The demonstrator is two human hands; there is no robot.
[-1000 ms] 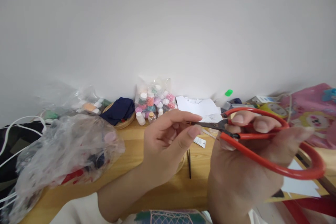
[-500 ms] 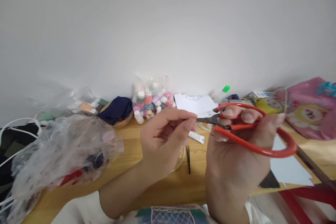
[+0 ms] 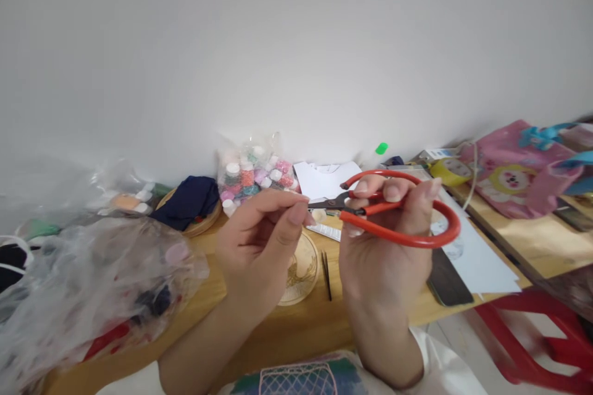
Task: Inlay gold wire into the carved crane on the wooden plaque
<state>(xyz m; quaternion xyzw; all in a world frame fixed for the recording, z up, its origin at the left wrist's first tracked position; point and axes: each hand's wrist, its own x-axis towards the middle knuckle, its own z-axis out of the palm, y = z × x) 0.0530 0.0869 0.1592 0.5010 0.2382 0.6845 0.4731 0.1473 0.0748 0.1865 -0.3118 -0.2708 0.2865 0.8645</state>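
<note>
My right hand point(image 3: 389, 268) grips a pair of red-handled scissors point(image 3: 403, 239), with fingers through the loops and the dark blades pointing left. My left hand point(image 3: 257, 253) is closed in a pinch right at the blade tips. Whatever lies between its thumb and forefinger is too small to make out. Below the hands, a round wooden disc point(image 3: 304, 274) with an engraved pattern is partly covered by my left hand. A pair of dark tweezers point(image 3: 326, 274) lies beside it on the wooden table point(image 3: 296, 333).
A crumpled clear plastic bag point(image 3: 102, 284) fills the left side. Along the wall are dark blue cloth point(image 3: 188, 200), a bag of bead bottles point(image 3: 252, 173) and white paper point(image 3: 324, 179). At right lie a phone point(image 3: 451, 281), paper sheets point(image 3: 486, 259) and a pink bag point(image 3: 504, 166); a red stool point(image 3: 523, 345) stands below.
The view has turned to the right, so both hands and the scissors appear further left. More of the wooden disc and the phone now shows. Both grips look the same.
</note>
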